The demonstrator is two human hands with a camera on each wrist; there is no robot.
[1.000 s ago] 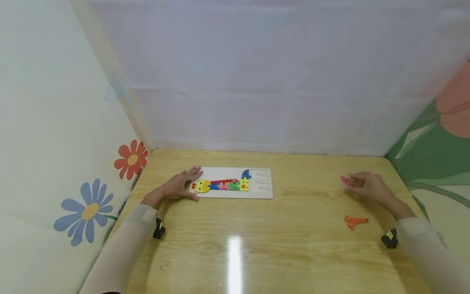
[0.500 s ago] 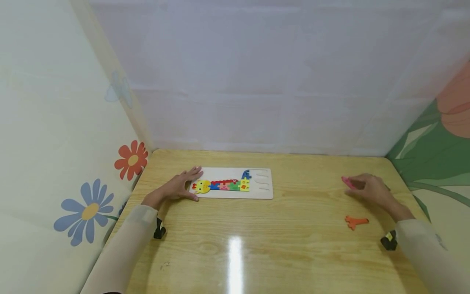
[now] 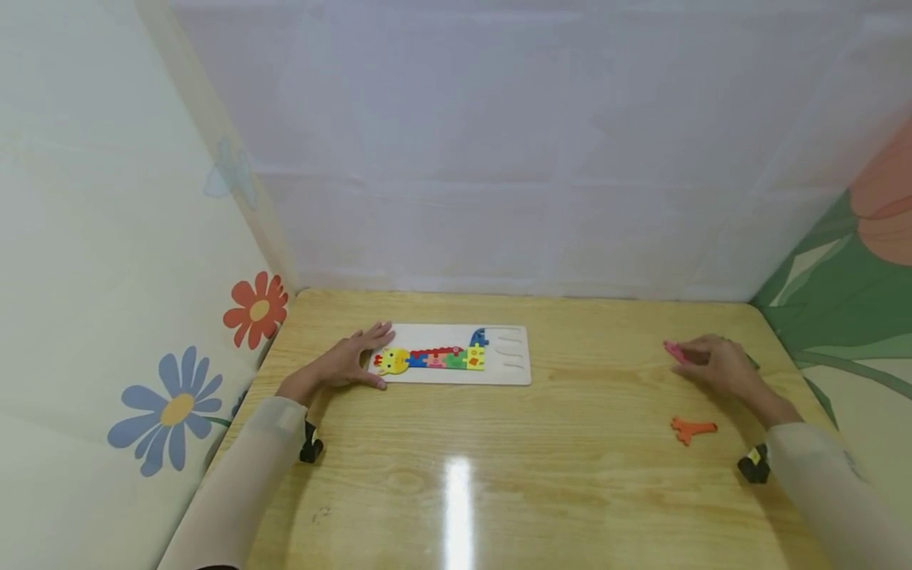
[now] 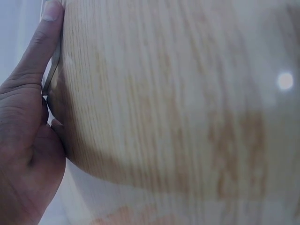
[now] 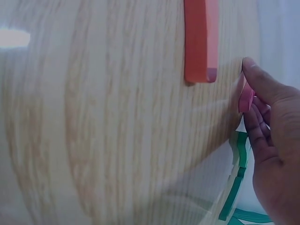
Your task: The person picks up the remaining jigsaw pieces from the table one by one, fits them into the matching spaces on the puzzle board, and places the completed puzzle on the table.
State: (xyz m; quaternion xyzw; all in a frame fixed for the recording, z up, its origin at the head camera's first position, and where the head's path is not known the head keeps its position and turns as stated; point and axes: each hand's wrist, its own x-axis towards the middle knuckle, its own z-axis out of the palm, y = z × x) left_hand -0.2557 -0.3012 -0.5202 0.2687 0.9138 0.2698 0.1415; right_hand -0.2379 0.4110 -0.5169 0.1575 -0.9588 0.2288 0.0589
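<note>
A white puzzle board point(image 3: 507, 378) with a colourful giraffe on it lies at the left-centre of the table. My left hand point(image 3: 351, 358) holds the board's left end, fingers at the far edge and thumb at the near edge. In the left wrist view, the thumb point(image 4: 40, 47) lies along the board's side. On the right, my right hand point(image 3: 723, 368) pinches a small pink puzzle piece point(image 3: 677, 351) between thumb and fingers. The right wrist view shows that pink piece point(image 5: 246, 97) partly covered by the fingers. An orange puzzle piece point(image 3: 691, 429) lies nearer me.
A green piece point(image 5: 241, 157) lies beyond my right hand, mostly hidden by it in the head view. The wooden table point(image 3: 570, 475) meets a pale back wall point(image 3: 527, 198). Flower-patterned cloths stand at both sides.
My right hand has shifted slightly with the pink piece, and a bit of green now shows behind it. My left hand keeps its place on the board.
</note>
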